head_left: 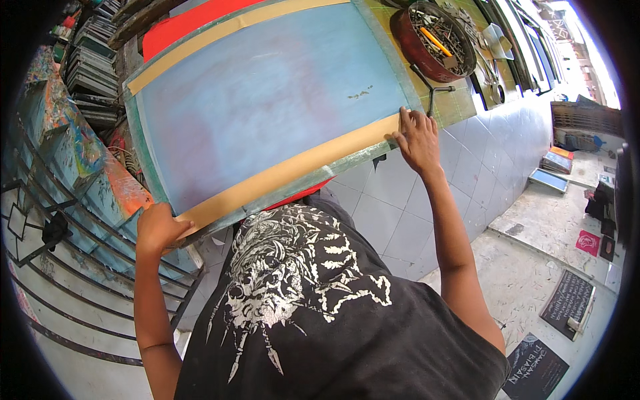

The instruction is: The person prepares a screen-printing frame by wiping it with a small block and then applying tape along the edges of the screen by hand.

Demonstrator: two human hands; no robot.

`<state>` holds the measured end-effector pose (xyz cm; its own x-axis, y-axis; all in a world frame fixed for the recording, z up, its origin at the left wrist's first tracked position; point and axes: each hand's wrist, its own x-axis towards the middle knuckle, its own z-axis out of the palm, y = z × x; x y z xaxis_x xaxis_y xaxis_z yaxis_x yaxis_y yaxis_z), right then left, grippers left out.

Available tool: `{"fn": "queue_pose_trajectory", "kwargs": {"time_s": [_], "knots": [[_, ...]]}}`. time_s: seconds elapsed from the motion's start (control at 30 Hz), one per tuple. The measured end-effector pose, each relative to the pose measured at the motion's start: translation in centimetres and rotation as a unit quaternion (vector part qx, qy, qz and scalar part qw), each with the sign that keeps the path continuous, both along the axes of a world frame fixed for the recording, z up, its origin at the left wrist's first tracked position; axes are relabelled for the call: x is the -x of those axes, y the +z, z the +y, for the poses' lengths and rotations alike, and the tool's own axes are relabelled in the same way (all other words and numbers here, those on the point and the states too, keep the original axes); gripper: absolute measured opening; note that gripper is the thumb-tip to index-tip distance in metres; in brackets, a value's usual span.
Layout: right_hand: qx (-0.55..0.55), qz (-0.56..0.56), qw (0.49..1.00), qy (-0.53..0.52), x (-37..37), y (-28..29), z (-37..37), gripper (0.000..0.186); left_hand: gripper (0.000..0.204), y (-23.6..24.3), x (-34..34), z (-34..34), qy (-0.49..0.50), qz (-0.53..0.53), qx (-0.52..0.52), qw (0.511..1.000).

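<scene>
A screen-printing frame (260,80) with blue-grey mesh and a greenish border lies in front of me. Strips of tan tape run along its far edge and its near edge (287,170). My left hand (159,229) is closed around the near left corner, with its thumb on the end of the tape. At the near right corner, my right hand (420,142) rests its fingertips and thumb on the other end of that tape, fingers slightly bent and apart. A small dark patch of marks shows on the mesh near the right side.
A round dark red tin (437,43) full of small metal parts, with a yellow stick in it, stands to the right. Beside it lie a T-shaped metal tool (432,87) and scissors (497,90). Curved black metal bars (87,267) stand at the left.
</scene>
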<state>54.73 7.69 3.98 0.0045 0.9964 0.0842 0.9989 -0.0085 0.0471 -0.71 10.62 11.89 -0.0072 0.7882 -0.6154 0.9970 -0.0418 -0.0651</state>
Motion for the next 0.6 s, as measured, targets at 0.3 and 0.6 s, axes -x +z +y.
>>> {"fn": "queue_pose_trajectory", "kwargs": {"time_s": [0.3, 0.6], "knots": [[0.123, 0.068, 0.989, 0.041, -0.8, -1.0, -0.2, 0.105, 0.049, -0.2, -0.2, 0.1, -0.01, 0.013, 0.006, 1.0], [0.107, -0.024, 0.993, 0.05, 0.0, -0.8, 0.0, 0.111, 0.05, 0.1, -0.1, -0.1, -0.014, -0.015, -0.014, 1.0]]}}
